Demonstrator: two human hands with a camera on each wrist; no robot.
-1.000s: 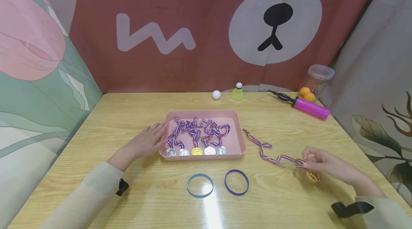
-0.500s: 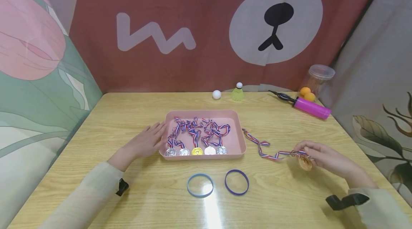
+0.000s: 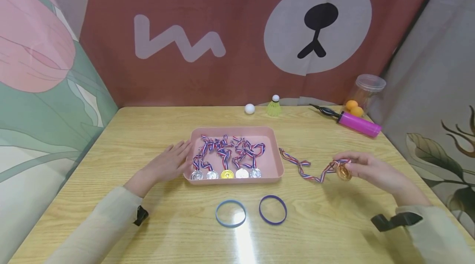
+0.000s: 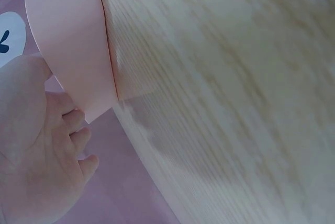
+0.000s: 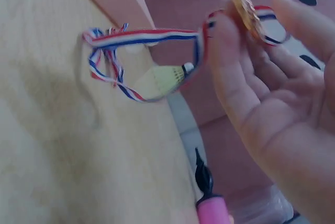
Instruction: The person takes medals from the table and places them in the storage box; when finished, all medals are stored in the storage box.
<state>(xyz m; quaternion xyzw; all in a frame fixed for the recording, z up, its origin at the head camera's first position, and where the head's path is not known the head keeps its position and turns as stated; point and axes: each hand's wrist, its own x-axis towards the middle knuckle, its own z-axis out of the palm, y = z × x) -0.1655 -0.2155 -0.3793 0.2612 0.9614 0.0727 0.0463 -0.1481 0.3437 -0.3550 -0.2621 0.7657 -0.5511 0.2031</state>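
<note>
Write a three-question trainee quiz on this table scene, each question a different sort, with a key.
1. True or false: the right hand pinches the gold medal above the table.
2. Multiple choice: the left hand rests (A) inside the pink tray, (B) flat against the left outer wall of the pink tray, (C) on the blue band.
3. Fill in: the tray holds a row of ___ medals.

Key: 1 true; the medal's ribbon trails on the wood. 2 B. 3 five, four silver and one gold.
</note>
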